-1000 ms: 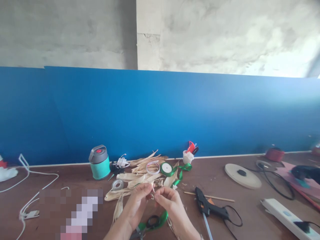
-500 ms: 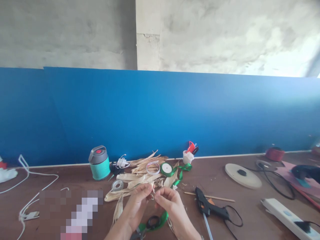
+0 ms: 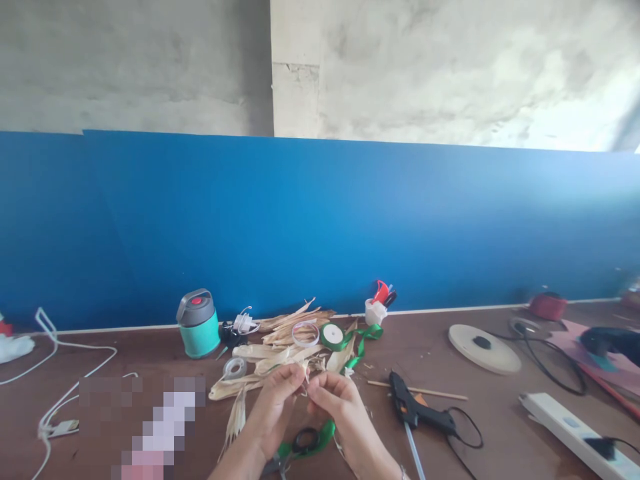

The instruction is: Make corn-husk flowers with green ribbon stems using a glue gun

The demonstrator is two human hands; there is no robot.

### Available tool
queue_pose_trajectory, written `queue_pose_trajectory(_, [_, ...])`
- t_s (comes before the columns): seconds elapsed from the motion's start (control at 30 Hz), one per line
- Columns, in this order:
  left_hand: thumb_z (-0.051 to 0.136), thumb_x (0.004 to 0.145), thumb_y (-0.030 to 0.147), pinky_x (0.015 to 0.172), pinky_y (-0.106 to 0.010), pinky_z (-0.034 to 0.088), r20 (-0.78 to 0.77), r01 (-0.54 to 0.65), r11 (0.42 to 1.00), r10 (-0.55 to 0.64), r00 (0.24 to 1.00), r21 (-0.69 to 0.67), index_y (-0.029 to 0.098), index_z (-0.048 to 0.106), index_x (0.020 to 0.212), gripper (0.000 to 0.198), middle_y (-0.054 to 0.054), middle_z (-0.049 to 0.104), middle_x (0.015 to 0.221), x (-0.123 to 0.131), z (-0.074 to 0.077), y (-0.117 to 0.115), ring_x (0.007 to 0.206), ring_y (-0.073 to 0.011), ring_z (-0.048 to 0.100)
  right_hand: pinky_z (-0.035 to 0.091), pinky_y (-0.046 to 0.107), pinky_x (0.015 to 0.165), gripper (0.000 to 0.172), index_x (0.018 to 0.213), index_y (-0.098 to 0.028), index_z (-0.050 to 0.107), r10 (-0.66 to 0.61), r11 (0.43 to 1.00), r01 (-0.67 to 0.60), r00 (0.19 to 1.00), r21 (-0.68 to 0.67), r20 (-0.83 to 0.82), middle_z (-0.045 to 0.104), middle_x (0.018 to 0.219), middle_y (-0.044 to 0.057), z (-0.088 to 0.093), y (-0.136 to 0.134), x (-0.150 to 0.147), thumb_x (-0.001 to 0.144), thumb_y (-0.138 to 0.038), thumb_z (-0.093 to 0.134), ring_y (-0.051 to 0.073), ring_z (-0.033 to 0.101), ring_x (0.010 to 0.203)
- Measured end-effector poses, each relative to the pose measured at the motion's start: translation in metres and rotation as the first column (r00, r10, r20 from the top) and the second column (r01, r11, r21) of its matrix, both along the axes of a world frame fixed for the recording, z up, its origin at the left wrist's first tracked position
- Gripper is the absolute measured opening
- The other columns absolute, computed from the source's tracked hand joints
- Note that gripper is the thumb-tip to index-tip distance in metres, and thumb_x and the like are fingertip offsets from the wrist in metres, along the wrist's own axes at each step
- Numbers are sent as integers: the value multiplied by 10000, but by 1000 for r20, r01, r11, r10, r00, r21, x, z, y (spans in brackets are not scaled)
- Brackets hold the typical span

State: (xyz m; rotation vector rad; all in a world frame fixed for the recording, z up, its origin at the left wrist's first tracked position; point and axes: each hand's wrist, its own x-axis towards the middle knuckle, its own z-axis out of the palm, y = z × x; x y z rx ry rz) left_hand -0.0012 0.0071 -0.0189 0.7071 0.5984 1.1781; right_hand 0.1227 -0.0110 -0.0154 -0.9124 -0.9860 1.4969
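Note:
My left hand (image 3: 278, 395) is closed, its thumb and finger pinching a small pale piece of corn husk (image 3: 305, 368). Close against it, my right hand (image 3: 336, 399) pinches the same small piece from the right; the fingertips partly hide it. Dried corn husks (image 3: 250, 353) are spread behind both hands. Below them lie scissors (image 3: 306, 440) with black and green on the handles. A spool of green ribbon (image 3: 332, 337) and a roll of pale ribbon (image 3: 305, 335) rest on the husks, and clear tape (image 3: 235, 369) is to the left.
A black glue gun (image 3: 417, 407) with a glue stick lies right, beside a thin wooden stick (image 3: 440, 393). Farther right are a round white lid (image 3: 484, 360) and a power strip (image 3: 575, 427). A teal jar (image 3: 199, 333), white cables (image 3: 75, 393) and a blue partition (image 3: 320, 227) surround the table.
Both hands stay together on the husk piece, with only slight finger movement. The whole view has shifted a little; the table items have not moved.

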Motion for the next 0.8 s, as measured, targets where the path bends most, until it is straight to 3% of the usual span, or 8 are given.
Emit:
queue_pose_trajectory(0.2, [772, 646, 311, 614, -231, 382, -40, -36, 997, 39, 998, 63, 146, 630, 574, 230, 16, 556, 600, -1, 0, 0, 597, -109, 479, 307, 139, 466, 261, 631, -122, 632, 133, 980, -163, 963, -112, -235, 577, 501, -15, 0, -1, 0, 623, -318, 804, 42, 418, 458])
queue_pose_trajectory(0.37, [777, 636, 307, 730, -242, 375, -181, -128, 983, 150, 972, 130, 173, 656, 592, 185, 20, 585, 679, -6, -5, 4, 719, -137, 503, 319, 135, 467, 230, 625, -126, 645, 145, 954, -227, 921, -194, -361, 562, 503, -28, -2, 0, 0, 584, -262, 825, 31, 413, 436])
queue_pose_trajectory(0.5, [781, 612, 350, 793, -285, 363, -280, -171, 968, 218, 935, 183, 171, 649, 560, 228, -13, 602, 743, -9, -3, 6, 828, -199, 517, 350, 149, 489, 259, 612, -137, 635, 72, 984, -107, 971, -143, -228, 573, 520, -19, -2, -2, -1, 587, -315, 821, 63, 472, 489])
queue_pose_trajectory(0.67, [743, 658, 366, 777, -300, 364, -326, -106, 968, 178, 928, 228, 173, 619, 560, 250, -9, 562, 699, -10, 1, 5, 750, -189, 503, 360, 181, 492, 339, 614, -141, 615, 7, 998, -8, 1000, -58, -25, 601, 521, 5, 2, -4, -4, 604, -433, 788, 89, 480, 492])
queue_pose_trajectory(0.8, [725, 668, 367, 814, -284, 350, -423, -170, 941, 286, 860, 292, 185, 604, 543, 251, -26, 596, 784, -10, 0, 5, 863, -224, 510, 360, 208, 487, 382, 589, -146, 621, -114, 993, 109, 986, 53, 120, 595, 520, 8, -1, -1, -7, 586, -497, 769, 113, 479, 505])
